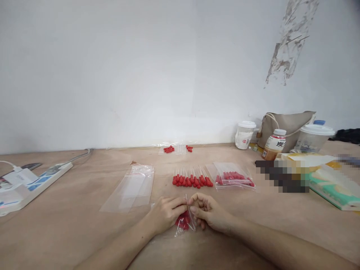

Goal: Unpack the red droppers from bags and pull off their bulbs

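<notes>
Close to the table's front edge, a clear plastic zip bag [185, 227] holds several red-headed pieces. My left hand [168, 214] is closed on the bag's left side, fingers over its upper part. My right hand [207, 212] pinches at the bag's right edge with thumb and forefinger; the other fingers curl below. Just beyond my hands lies a row of thin pale sticks with red heads [192, 181], heads toward me. To its right are filled clear bags [234, 178] with red heads inside. Flat clear bags [136, 191] overlap on the left.
Small red pieces [169, 149] lie on clear plastic by the wall. A power strip [36, 187] with plugs and a cable sits at left. At right stand a white cup [245, 135], a bottle [274, 145], a lidded cup [315, 138], a grey-beige bag [287, 127] and a green packet [334, 187].
</notes>
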A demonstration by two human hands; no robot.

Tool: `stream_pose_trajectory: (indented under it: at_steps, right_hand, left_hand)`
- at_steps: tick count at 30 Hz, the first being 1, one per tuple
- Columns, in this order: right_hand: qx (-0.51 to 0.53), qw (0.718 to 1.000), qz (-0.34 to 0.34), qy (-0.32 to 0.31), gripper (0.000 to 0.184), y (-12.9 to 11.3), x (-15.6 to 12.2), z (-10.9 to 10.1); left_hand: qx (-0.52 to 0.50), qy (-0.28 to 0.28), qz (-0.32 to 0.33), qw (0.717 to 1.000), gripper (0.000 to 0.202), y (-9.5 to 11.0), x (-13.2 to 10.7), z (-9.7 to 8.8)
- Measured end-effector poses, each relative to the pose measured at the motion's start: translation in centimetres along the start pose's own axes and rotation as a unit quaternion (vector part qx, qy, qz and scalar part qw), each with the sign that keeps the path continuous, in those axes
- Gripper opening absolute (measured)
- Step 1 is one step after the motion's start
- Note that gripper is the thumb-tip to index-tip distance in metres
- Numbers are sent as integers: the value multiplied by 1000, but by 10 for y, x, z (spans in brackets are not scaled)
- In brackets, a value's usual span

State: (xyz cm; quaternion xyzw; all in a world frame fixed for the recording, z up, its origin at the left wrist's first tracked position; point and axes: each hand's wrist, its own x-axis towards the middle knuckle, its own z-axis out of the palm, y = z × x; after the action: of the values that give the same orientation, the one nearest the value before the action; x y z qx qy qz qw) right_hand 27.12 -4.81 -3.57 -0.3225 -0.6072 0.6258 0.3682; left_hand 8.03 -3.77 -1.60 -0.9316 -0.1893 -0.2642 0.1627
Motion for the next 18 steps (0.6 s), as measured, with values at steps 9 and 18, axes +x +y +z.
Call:
stream_pose_trajectory:
  at_steps: [9, 18]
  right_hand:
    - [-532, 761, -365, 65, 20, -1, -3, -5]
    - [-681, 540, -495, 9, 20, -10, 8, -14]
  left_hand:
    - [20, -34, -43, 998, 24, -2, -6, 1]
    - [55, -63, 5, 996, 27, -4, -7, 2]
